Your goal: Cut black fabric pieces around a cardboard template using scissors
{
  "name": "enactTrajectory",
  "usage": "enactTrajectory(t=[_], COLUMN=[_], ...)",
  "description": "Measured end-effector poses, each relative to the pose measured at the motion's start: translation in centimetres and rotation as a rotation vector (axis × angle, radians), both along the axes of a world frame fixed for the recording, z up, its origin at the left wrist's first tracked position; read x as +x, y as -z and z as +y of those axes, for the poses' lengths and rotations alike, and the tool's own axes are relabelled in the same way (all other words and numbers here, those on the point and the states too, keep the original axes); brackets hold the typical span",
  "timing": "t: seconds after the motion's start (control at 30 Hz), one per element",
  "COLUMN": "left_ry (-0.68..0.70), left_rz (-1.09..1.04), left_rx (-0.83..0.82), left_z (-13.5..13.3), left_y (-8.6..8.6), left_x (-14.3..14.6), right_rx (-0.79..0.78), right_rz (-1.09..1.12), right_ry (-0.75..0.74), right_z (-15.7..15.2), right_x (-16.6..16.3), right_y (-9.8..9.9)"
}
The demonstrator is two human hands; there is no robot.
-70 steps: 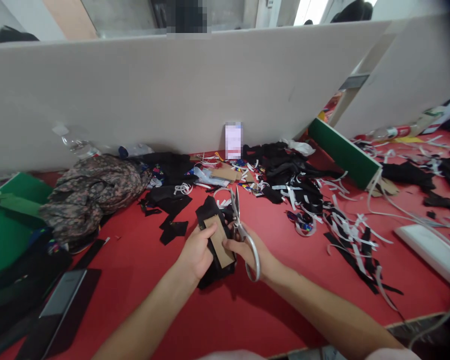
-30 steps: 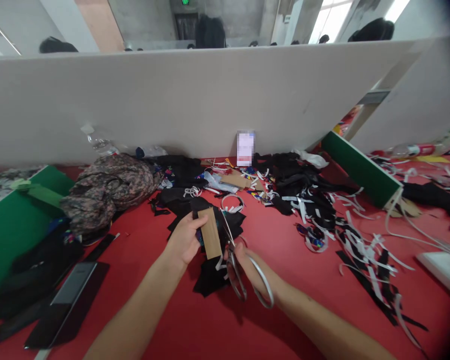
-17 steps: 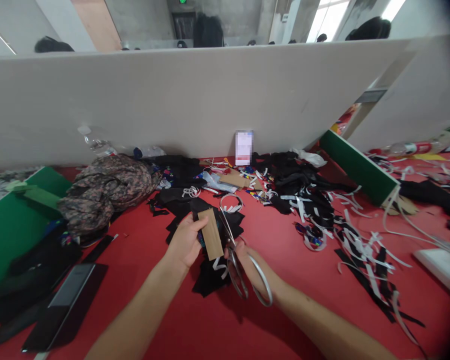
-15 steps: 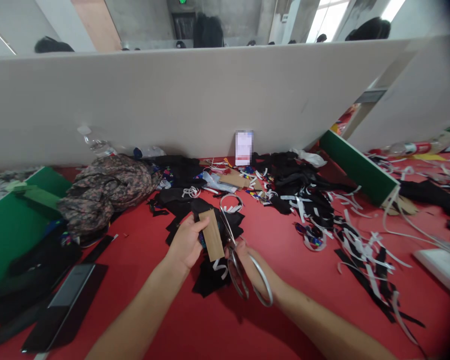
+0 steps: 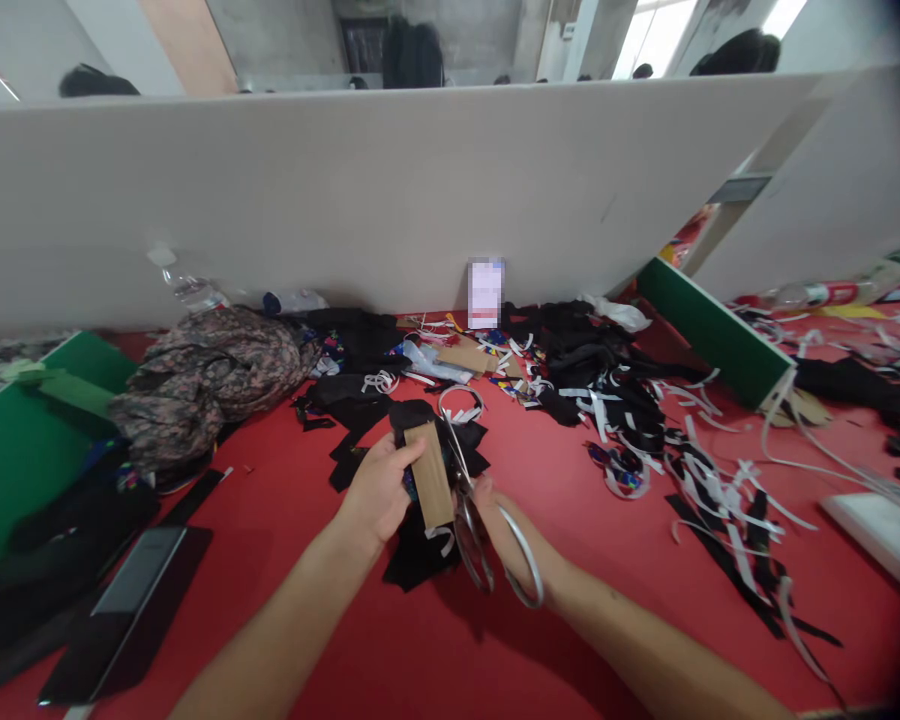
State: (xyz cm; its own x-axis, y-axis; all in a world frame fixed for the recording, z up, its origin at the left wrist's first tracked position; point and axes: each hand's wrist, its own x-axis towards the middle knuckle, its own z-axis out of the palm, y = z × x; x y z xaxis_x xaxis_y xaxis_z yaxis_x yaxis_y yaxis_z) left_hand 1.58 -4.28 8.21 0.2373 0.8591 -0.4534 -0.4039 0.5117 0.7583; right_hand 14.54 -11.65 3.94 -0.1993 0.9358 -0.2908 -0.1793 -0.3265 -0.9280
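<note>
My left hand [image 5: 379, 490] grips a brown cardboard strip [image 5: 430, 474] laid over a piece of black fabric [image 5: 420, 545], above the red table [image 5: 285, 600]. My right hand [image 5: 506, 530] is closed through the loops of large silver scissors [image 5: 472, 520]. The blades point away from me and run along the right edge of the cardboard. A white strip curls below the cardboard's near end. The fabric hangs down under both hands.
Black scraps and white strips [image 5: 690, 460] litter the right side. A patterned cloth bundle [image 5: 202, 385] and plastic bottles [image 5: 187, 290] lie at the back left. Green boards [image 5: 15, 440], a dark flat device [image 5: 131, 590] and a white partition [image 5: 360, 190] surround the work area.
The scissors went from standing upright beside the cardboard to lying lower along its right edge. Both hands and the cardboard shifted slightly; the view drifted a little.
</note>
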Motion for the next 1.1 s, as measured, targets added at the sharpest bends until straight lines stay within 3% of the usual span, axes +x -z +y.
enactTrajectory(t=[0.37, 1.1], left_ry=[0.025, 0.001], left_rz=[0.019, 0.019], left_rx=[0.03, 0.031], left_z=[0.1, 0.1], left_y=[0.2, 0.2], left_x=[-0.1, 0.1], right_rx=[-0.001, -0.014], right_rz=[0.015, 0.005], right_ry=[0.011, 0.045], right_z=[0.0, -0.2], right_x=[-0.3, -0.6], right_y=[1.2, 1.4])
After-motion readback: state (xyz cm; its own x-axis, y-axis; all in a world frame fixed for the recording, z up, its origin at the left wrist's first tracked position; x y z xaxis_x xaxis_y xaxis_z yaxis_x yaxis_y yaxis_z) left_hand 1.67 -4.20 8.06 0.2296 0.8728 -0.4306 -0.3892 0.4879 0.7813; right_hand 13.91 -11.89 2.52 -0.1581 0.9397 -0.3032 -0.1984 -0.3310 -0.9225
